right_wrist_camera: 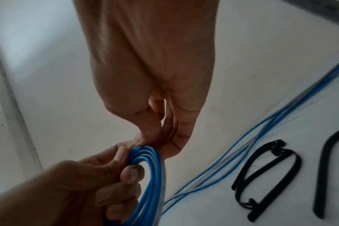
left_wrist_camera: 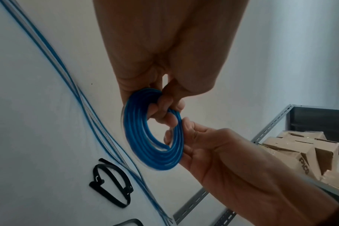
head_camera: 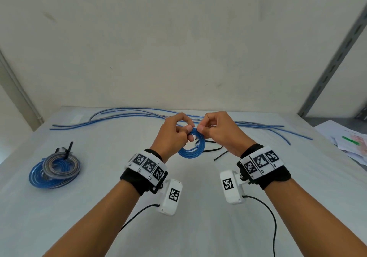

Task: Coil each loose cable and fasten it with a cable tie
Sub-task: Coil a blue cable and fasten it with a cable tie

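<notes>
A small blue cable coil [head_camera: 191, 149] hangs above the table between both hands. My left hand [head_camera: 176, 132] grips its upper rim with fingers curled through the ring [left_wrist_camera: 153, 137]. My right hand [head_camera: 210, 127] pinches the same rim from the other side [right_wrist_camera: 145, 154]. Several loose blue and clear cables [head_camera: 123, 115] lie stretched along the table's far edge. Black cable ties [head_camera: 217, 153] lie on the table under the coil [right_wrist_camera: 265, 175] [left_wrist_camera: 110, 182]. Two finished coils, one blue and one grey [head_camera: 55, 170], lie at the left, bound with a black tie.
The white table [head_camera: 198, 217] meets a plain wall at the back. A grey slotted shelf post [head_camera: 335, 58] stands at the right, with cardboard boxes [left_wrist_camera: 304, 152] on the shelf. Papers [head_camera: 349, 143] lie at the right edge.
</notes>
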